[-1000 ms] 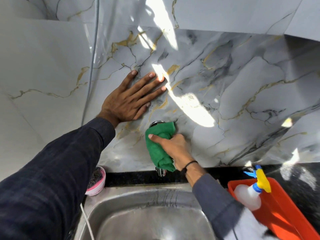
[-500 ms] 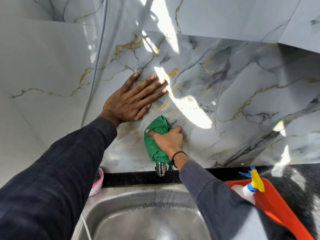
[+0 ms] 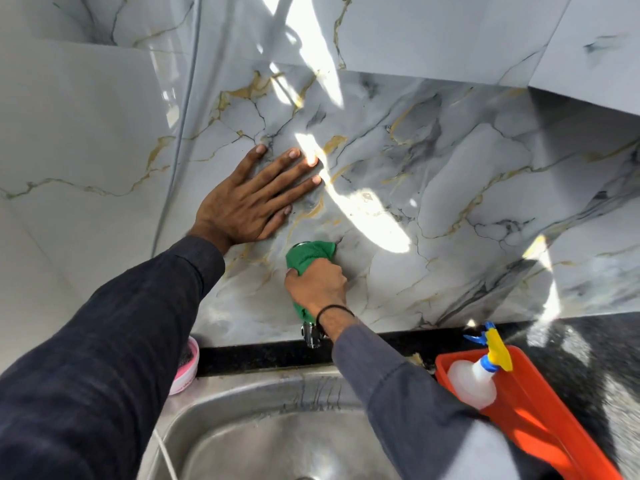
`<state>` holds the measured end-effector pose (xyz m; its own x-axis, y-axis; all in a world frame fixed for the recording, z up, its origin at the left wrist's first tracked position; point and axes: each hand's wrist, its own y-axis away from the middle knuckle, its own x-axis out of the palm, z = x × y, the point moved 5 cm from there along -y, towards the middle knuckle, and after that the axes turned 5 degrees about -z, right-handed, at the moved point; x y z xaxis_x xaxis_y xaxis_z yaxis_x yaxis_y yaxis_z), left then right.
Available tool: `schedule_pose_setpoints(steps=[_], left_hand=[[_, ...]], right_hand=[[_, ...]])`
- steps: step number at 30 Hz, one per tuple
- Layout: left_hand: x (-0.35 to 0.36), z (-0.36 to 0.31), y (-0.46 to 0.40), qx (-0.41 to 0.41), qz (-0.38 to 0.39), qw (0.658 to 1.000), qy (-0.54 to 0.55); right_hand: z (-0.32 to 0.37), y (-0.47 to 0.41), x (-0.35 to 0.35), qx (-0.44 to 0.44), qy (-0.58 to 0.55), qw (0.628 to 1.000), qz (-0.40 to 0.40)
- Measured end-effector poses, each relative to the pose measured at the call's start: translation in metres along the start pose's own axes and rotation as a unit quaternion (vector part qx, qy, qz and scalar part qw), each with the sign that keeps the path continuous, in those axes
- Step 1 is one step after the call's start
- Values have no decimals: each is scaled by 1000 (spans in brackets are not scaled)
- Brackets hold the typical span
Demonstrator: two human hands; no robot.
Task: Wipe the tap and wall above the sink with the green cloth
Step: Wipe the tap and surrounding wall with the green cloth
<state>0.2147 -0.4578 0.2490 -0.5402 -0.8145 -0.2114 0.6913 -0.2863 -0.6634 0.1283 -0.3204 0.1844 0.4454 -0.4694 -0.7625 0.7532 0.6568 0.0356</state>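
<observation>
The green cloth (image 3: 306, 255) is wrapped over the chrome tap (image 3: 312, 335), which juts from the marble-patterned wall (image 3: 450, 188) above the steel sink (image 3: 263, 431). My right hand (image 3: 317, 289) grips the cloth around the tap body, hiding most of it; only the spout end below my wrist and a sliver of chrome at the top show. My left hand (image 3: 256, 197) lies flat on the wall up and left of the tap, fingers spread, holding nothing.
An orange tub (image 3: 540, 403) with a white spray bottle (image 3: 474, 375) stands on the black counter (image 3: 588, 344) to the right of the sink. A pink container (image 3: 187, 367) sits at the sink's back left corner. A grey pipe (image 3: 180, 126) runs down the wall corner.
My right hand has slid the cloth along the tap, first up to the wall, now back around the tap body. My left hand stays pressed on the wall.
</observation>
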Motion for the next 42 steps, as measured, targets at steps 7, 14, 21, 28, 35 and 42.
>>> schedule_pose_setpoints(steps=[7, 14, 21, 28, 35, 42], left_hand=[[-1, -1, 0, 1, -15, 1000, -20], [-6, 1, -2, 0, -17, 1000, -26], [-5, 1, -2, -2, -22, 1000, -21], [-3, 0, 0, -2, -16, 999, -27], [-4, -1, -1, -1, -8, 1000, -29], [-5, 0, 0, -5, -17, 1000, -25]], right_hand=[[11, -37, 7, 131, 35, 990, 24], [1, -24, 10, 97, 17, 995, 15], [-27, 9, 17, 23, -22, 995, -97], [-78, 49, 47, -81, -172, 953, -236], [-79, 32, 44, -44, -212, 966, -138], [-31, -30, 36, 175, -308, 887, 297]])
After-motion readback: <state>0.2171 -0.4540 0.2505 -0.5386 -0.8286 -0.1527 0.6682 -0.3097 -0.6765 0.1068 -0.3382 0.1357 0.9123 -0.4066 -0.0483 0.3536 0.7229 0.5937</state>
